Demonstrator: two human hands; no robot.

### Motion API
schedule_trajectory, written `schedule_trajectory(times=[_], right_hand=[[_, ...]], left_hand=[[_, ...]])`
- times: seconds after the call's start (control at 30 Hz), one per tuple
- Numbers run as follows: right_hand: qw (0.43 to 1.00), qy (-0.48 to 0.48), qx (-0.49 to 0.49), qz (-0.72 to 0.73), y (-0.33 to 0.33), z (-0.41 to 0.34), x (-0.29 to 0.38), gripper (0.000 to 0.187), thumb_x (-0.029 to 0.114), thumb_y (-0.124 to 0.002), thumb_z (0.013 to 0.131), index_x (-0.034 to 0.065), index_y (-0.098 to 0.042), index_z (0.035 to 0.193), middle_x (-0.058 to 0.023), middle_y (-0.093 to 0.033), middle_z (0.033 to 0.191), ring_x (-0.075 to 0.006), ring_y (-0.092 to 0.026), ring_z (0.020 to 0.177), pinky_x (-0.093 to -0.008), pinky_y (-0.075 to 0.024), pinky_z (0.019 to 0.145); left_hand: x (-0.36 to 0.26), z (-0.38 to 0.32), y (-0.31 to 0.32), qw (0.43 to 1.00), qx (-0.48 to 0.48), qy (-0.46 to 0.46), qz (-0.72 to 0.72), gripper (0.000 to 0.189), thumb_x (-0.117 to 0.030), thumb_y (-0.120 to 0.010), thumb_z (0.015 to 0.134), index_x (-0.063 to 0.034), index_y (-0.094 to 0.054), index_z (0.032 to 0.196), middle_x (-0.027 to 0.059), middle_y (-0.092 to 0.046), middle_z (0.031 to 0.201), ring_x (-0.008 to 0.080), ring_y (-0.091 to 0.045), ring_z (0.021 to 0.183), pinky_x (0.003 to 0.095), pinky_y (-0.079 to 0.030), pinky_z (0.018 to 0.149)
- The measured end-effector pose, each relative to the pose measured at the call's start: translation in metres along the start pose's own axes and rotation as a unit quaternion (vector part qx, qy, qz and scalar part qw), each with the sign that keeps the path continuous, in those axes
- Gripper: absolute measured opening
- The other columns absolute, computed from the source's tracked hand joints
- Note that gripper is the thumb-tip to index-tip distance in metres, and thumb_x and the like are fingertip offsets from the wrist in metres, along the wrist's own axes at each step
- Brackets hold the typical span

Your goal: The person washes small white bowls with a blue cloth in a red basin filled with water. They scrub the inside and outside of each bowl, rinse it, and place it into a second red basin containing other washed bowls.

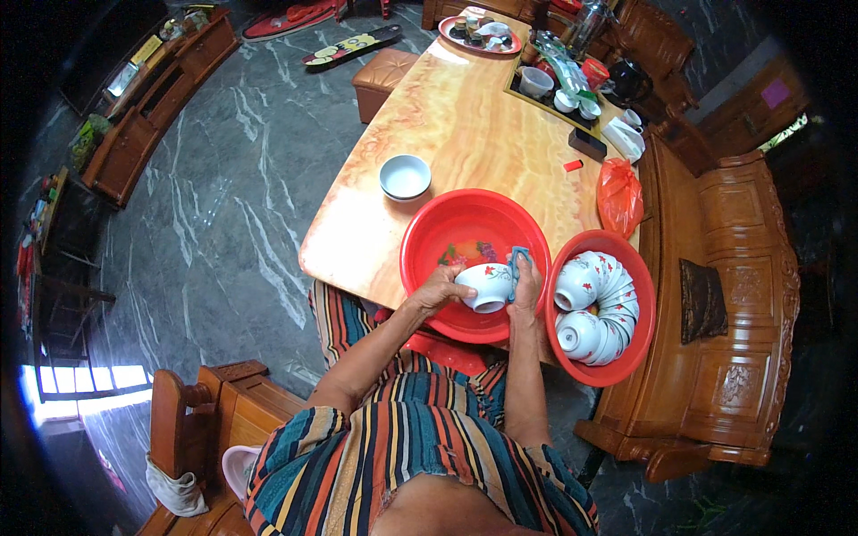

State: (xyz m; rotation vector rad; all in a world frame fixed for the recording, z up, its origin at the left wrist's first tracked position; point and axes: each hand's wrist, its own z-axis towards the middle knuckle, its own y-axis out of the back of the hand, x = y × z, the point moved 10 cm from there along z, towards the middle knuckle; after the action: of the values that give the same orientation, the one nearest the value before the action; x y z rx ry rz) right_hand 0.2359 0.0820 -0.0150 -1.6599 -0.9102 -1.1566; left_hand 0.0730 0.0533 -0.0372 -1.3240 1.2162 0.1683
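Observation:
My left hand (439, 293) grips a white porcelain bowl (488, 291) with a red flower pattern, its thumb on the outer wall. The bowl is tilted, its foot towards me, over a red plastic basin (419, 231) with printed flowers on its bottom. In my right hand (526, 288) is a blue cloth (516, 268), held against the bowl's right side. A second red basin (647, 335) stands to the right and holds several flowered bowls (620, 305) nested in a curved row. Beyond the first basin's left rim, plain pale bowls (405, 175) are stacked on the table.
The stone-topped table (462, 134) carries a tea tray (516, 90) with cups, a dark box (587, 144), a red plastic bag (618, 194) and a far plate (446, 30) of small cups. A carved wooden bench (670, 268) lines the right side. A leather stool (385, 74) stands left.

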Motion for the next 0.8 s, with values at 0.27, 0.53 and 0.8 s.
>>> schedule_trajectory(times=[0.27, 0.53, 0.8], right_hand=[[0.936, -0.161, -0.021, 0.313, -0.013, -0.008, -0.072, 0.028, 0.031, -0.049, 0.091, 0.0076, -0.06, 0.102, -0.0102, -0.065, 0.099, -0.0267, -0.062, 0.091, -0.044, -0.0499, 0.082], [0.951, -0.166, -0.048, 0.258, -0.003, -0.015, -0.057, 0.027, 0.032, -0.053, 0.089, 0.0082, -0.059, 0.099, -0.0066, -0.063, 0.093, -0.0211, -0.061, 0.085, -0.0357, -0.0508, 0.076], [0.998, 0.041, -0.005, -0.046, 0.01, -0.009, 0.011, 0.021, 0.023, -0.058, 0.086, 0.0035, -0.059, 0.092, -0.0029, -0.061, 0.082, -0.0125, -0.057, 0.072, -0.0275, -0.0468, 0.066]], left_hand=[[-0.018, -0.01, -0.013, 0.99, 0.023, -0.008, -0.138, 0.049, -0.016, -0.07, 0.077, 0.0018, -0.051, 0.119, 0.0124, -0.062, 0.106, 0.0249, -0.063, 0.092, 0.0459, -0.056, 0.073], [-0.009, -0.006, -0.009, 0.995, 0.014, 0.006, -0.094, 0.051, -0.015, -0.07, 0.077, 0.0024, -0.049, 0.12, 0.0135, -0.061, 0.107, 0.0241, -0.064, 0.087, 0.0425, -0.058, 0.07], [-0.009, -0.005, -0.008, 1.0, 0.005, 0.001, 0.021, 0.053, -0.015, -0.074, 0.072, -0.0002, -0.053, 0.118, 0.0056, -0.065, 0.095, 0.0111, -0.063, 0.079, 0.0197, -0.051, 0.06]])
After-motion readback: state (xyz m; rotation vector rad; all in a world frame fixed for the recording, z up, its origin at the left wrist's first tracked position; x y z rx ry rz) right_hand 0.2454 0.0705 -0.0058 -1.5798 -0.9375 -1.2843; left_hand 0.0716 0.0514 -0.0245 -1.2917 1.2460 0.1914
